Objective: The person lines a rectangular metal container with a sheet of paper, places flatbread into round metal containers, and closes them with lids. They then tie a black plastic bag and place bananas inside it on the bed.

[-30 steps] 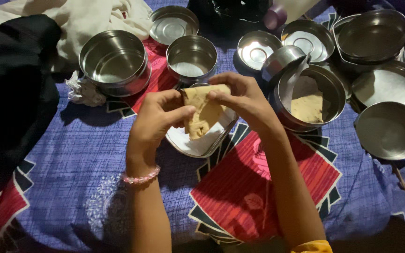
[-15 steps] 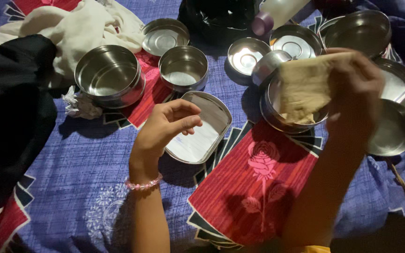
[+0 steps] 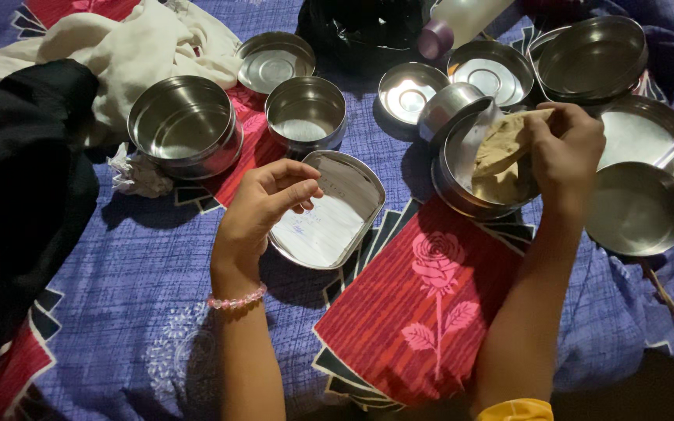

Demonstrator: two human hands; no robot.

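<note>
My right hand grips a folded flatbread and holds it down inside a round steel container right of centre. My left hand hovers over the near-left edge of a shallow steel tray with rounded corners, fingers loosely curled and holding nothing. A pink bead bracelet sits on my left wrist. All of it rests on a blue and red patterned cloth.
Several steel bowls and lids surround the hands: a big bowl, a smaller one, a lid, dishes at the right. A white cloth, a black cloth, a crumpled tissue and a bottle lie behind.
The flatbread left my left hand; my right hand carried it from above the tray to the right, then lowered it into the round container. My left hand stayed by the tray.
</note>
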